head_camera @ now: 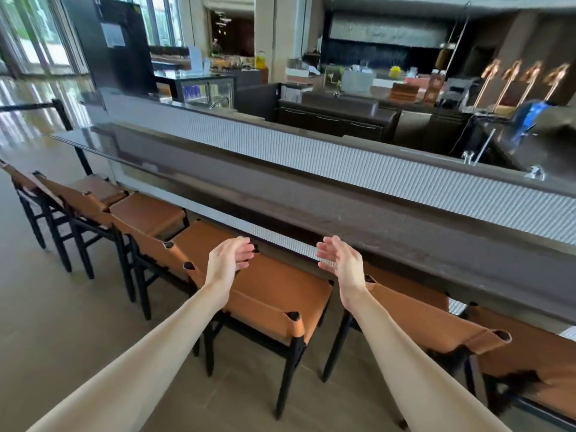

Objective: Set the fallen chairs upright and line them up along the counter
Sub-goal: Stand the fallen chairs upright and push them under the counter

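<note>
Presently, both hands are raised, spread and empty above the row: the left hand [230, 260] hovers over the nearest tan leather chair with black wooden legs [268, 294], the right hand [339, 260] just beside it, over the gap toward the next chair [430, 322]. Fingers are relaxed and apart; neither hand touches a seat or frame.

Five chairs of this kind appear, all upright, seats tucked under the front edge of the long dark stone counter [343, 213], running from its left end toward the lower right corner of view. None lies on the floor in sight.

Judgement: the righting step looks done for the visible chairs; the work in hand is alignment. The next move would call for gripping a backrest and squaring its spacing against the neighbours.

Limitations: the far-right chair [530, 363] is cut off by the frame edge and smeared by blur; the left-most chair [21, 182] is partly out of view. Whether further chairs lie fallen beyond the frame cannot be told.
</note>
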A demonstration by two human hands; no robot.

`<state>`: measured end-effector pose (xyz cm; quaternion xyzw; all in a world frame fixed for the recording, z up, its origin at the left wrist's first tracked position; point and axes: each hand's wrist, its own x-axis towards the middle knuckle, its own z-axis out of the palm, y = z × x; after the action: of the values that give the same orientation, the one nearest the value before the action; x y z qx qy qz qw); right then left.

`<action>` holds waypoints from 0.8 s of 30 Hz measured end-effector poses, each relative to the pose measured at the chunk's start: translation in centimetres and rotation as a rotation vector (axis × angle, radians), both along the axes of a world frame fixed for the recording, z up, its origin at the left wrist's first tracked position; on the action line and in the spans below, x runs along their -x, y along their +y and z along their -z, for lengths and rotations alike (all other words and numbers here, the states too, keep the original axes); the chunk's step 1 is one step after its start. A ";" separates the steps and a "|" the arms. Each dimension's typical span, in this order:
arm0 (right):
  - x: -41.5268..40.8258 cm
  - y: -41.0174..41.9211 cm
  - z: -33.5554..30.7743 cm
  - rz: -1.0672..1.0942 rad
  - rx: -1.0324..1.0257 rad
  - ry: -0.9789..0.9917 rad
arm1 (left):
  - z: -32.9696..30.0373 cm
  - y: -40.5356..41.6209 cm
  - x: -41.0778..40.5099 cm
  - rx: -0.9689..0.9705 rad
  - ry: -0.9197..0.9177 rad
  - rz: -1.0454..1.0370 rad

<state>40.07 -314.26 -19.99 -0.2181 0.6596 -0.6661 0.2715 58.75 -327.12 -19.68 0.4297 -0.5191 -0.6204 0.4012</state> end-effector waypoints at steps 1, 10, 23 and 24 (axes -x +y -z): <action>-1.0 -0.9 0.4 0.022 -0.001 0.000 | 0.5 -1.2 -1.2 -0.022 0.002 0.009; -11.8 -8.4 5.2 0.222 -0.076 -0.168 | 5.2 -10.6 -11.3 -0.187 -0.070 0.108; -11.7 -13.7 11.2 0.350 -0.198 -0.479 | 8.2 -15.3 -6.0 -0.353 -0.144 0.281; -11.1 -14.5 12.1 0.349 -0.213 -0.557 | 8.8 -16.0 -5.6 -0.381 -0.163 0.275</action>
<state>51.21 -328.75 -32.05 0.1177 0.6531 -0.6639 0.3446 64.35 -343.08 -28.49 0.4715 -0.4772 -0.7191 0.1814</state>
